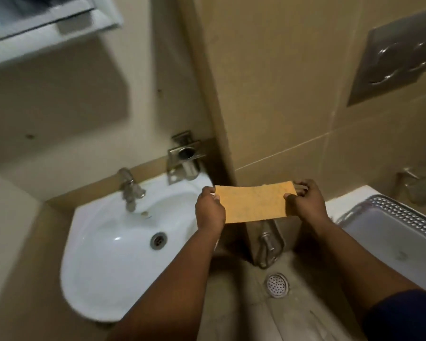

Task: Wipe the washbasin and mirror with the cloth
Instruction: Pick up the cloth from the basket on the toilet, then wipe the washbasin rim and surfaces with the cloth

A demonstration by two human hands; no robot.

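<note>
We are stretching both arms forward. Our left hand [210, 209] and right hand [305, 201] are pinching closed, knuckles up, level with each other.

We hold the orange cloth [253, 203] stretched flat between our left hand [210, 209] and right hand [305, 200], each pinching one short edge, in the air just right of the white washbasin [113, 257]. The basin's tap [129, 188] and drain [158, 240] show, and the mirror [35, 18] hangs blurred at upper left. A floor drain [277, 284] lies below our arms.
</note>
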